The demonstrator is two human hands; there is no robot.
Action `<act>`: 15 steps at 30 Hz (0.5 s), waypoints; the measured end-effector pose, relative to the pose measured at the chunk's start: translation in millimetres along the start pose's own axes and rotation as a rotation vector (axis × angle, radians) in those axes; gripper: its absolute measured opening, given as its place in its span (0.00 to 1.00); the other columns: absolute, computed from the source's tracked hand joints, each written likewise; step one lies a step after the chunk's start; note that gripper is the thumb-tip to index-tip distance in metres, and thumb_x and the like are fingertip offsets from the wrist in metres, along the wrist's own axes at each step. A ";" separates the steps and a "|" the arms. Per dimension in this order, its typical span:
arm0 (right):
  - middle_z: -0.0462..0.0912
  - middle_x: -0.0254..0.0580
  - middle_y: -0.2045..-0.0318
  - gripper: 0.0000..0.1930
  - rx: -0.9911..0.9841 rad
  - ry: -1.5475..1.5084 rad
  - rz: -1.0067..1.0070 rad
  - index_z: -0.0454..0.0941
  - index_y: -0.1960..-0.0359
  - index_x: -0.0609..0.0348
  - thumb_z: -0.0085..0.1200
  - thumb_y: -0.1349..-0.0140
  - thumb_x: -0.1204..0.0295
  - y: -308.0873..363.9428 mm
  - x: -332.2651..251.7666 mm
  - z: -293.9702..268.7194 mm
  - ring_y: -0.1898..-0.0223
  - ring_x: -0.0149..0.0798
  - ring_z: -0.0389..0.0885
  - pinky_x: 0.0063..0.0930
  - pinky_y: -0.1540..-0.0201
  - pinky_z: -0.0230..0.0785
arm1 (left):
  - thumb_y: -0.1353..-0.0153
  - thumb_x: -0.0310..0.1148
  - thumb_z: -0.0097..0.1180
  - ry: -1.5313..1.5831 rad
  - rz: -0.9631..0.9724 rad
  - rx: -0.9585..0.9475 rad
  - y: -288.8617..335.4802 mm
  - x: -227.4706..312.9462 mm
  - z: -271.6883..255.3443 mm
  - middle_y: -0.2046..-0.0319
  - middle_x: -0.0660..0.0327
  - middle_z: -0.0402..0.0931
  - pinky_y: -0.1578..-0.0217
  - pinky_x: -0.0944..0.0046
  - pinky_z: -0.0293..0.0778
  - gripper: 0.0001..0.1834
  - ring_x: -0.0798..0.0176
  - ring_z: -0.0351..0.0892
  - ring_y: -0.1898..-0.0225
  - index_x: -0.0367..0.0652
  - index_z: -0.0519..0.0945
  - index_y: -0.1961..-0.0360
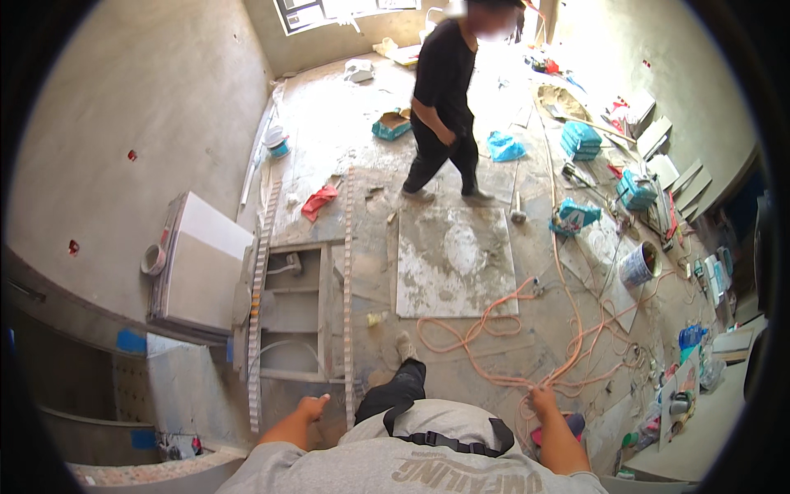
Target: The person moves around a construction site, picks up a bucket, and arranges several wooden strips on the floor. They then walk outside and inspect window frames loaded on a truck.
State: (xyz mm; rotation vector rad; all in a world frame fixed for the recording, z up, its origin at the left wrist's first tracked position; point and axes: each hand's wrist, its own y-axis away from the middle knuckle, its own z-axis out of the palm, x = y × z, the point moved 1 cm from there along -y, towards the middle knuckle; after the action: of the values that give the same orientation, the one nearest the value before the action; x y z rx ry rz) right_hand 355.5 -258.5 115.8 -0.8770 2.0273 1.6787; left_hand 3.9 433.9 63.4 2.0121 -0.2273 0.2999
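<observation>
Orange flexible hose (510, 382) lies in loose loops on the dusty grey-brown floor (374, 267), right of centre and ahead of the wearer, its strands drawn together at the right hand.

Head view, only view. Hands well apart. Right hand (543, 400) low, fingers clamped on the gathered hose. Left hand (313, 408) free of the hose, fingers partly curled, thumb side up; cannot tell how tightly it is closed. It sits between two long, pale, striped strips (348, 280) running away along the floor. Between the same strips, a grey rectangular frame with crossbars (326, 300).

Floor ahead: large square white slab smeared with grey (490, 280), hose loops reaching over its near edge. Co-worker in black clothes (444, 90) just beyond its far edge, mid-stride. Crumpled red cloth (319, 202) left of the slab; bright blue plastic bag (505, 146) beyond it, to the right. Farther right, teal stacked packages (581, 142) and a tipped white-and-blue bucket (638, 267), among scattered offcuts.

Room: bare, plastered grey-beige left wall (140, 165), small red spots on it. Pale flat panels (206, 267) lean there. Dark-framed window (329, 12) at the far end; strong light washes out the far floor. Sand heap (562, 100) far right.
</observation>
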 end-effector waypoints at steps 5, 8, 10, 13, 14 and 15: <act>0.86 0.57 0.59 0.14 0.488 0.024 0.267 0.83 0.56 0.55 0.58 0.31 0.58 -22.0 13.0 -75.7 0.62 0.50 0.86 0.50 0.66 0.80 | 0.31 0.74 0.43 -0.361 0.196 -0.030 -106.1 110.3 -40.7 0.72 0.44 0.86 0.55 0.46 0.81 0.48 0.43 0.89 0.64 0.31 0.87 0.66; 0.85 0.55 0.63 0.12 0.381 0.058 0.383 0.80 0.63 0.55 0.55 0.30 0.60 -13.8 -2.6 -85.9 0.68 0.51 0.84 0.51 0.70 0.78 | 0.31 0.75 0.41 -0.334 0.232 -0.022 -146.7 231.5 -66.8 0.62 0.42 0.87 0.48 0.47 0.78 0.47 0.41 0.88 0.56 0.37 0.89 0.56; 0.85 0.52 0.65 0.13 0.218 -0.296 0.500 0.79 0.64 0.57 0.54 0.30 0.60 -14.0 -27.2 -70.6 0.72 0.50 0.83 0.49 0.72 0.77 | 0.31 0.72 0.47 -0.067 0.421 0.106 -164.9 326.0 -86.5 0.68 0.47 0.87 0.54 0.48 0.79 0.42 0.46 0.87 0.62 0.38 0.89 0.61; 0.84 0.49 0.68 0.12 0.126 -0.132 0.460 0.79 0.61 0.60 0.54 0.30 0.62 -38.6 -76.1 -19.8 0.74 0.49 0.83 0.44 0.73 0.76 | 0.31 0.61 0.60 0.219 0.392 -0.003 -172.3 437.4 -105.2 0.76 0.57 0.81 0.68 0.55 0.77 0.32 0.60 0.80 0.74 0.37 0.85 0.67; 0.84 0.48 0.68 0.12 0.082 -0.059 0.387 0.80 0.61 0.60 0.55 0.30 0.62 -52.8 -95.0 -1.5 0.74 0.48 0.84 0.42 0.74 0.76 | 0.32 0.58 0.64 0.359 0.445 -0.063 -173.4 466.9 -110.5 0.78 0.60 0.78 0.73 0.58 0.76 0.29 0.65 0.77 0.77 0.37 0.84 0.69; 0.84 0.46 0.69 0.12 0.089 0.046 0.338 0.80 0.60 0.60 0.56 0.30 0.63 -71.8 -114.9 18.6 0.75 0.47 0.84 0.41 0.74 0.76 | 0.32 0.57 0.65 0.362 0.431 -0.044 -175.3 491.4 -115.9 0.78 0.61 0.78 0.73 0.59 0.75 0.29 0.65 0.77 0.78 0.37 0.83 0.70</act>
State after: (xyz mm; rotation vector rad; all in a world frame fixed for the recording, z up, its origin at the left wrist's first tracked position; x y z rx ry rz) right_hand 486.2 -221.2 130.9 -0.5707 2.3671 1.7304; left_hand 508.9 600.9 115.5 1.8125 -0.4321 0.9128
